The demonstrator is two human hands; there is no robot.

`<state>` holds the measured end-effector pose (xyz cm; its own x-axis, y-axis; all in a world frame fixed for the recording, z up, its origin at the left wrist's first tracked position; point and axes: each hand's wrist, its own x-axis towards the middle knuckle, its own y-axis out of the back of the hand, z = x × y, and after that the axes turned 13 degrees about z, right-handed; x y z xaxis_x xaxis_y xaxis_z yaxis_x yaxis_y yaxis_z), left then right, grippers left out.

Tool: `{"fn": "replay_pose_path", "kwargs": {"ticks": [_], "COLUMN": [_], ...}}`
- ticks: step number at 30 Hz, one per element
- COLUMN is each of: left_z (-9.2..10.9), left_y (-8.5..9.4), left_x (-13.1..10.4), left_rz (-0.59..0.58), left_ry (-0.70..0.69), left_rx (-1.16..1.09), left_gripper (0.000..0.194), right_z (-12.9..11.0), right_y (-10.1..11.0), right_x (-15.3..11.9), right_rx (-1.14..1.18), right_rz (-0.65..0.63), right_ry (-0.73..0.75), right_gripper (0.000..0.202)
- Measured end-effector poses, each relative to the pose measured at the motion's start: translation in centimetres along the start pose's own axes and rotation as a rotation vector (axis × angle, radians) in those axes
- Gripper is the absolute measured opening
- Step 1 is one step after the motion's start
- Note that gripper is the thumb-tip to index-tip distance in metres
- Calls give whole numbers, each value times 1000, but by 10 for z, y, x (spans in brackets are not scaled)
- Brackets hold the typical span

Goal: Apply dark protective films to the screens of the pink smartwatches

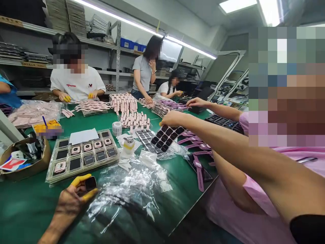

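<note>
My left hand (pixel 71 196), with yellow finger cots, grips a small smartwatch case (pixel 90 183) with a dark screen between thumb and finger, low over the table. My right arm stretches far across from the right, and my right hand (pixel 174 118) pinches the upper edge of a sheet of black square stickers (pixel 166 138). That sheet is tilted up over another sheet (pixel 146 137) lying on the table. Near my left hand stands a clear tray (pixel 83 166) of watch cases and dark squares, with white paper (pixel 83 136) on top.
Crumpled clear plastic (pixel 127 193) covers the green table's front. A pump bottle (pixel 129 145) and label roll (pixel 117 129) stand mid-table. Purple-strapped watches (pixel 198 171) lie right, pink straps (pixel 124 103) behind, a cardboard box (pixel 27 162) left. A pink-sleeved co-worker (pixel 279 162) sits close right; others work opposite.
</note>
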<state>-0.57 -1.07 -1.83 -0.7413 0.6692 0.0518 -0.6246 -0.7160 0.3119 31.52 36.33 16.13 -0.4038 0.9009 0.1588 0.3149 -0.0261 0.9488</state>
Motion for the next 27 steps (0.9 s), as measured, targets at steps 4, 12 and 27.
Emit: {"fn": "replay_pose_path", "kwargs": {"ticks": [4,12,27], "left_z": [3,-10,-14], "left_y": [1,1,1], "left_x": [0,5,9], "left_rz": [-49,-111,-127], "left_ry": [58,17,66], "left_rx": [66,142,98], "left_gripper": [67,70,79], "right_z": [-19,-45,-52], "right_y": [-37,-96,-129], "right_x": [6,18,21], "right_rx": [-228,-538,-472], "right_rz": [-110,-296,-218], "right_ry": [96,360,532], "right_gripper": [23,19,23]}}
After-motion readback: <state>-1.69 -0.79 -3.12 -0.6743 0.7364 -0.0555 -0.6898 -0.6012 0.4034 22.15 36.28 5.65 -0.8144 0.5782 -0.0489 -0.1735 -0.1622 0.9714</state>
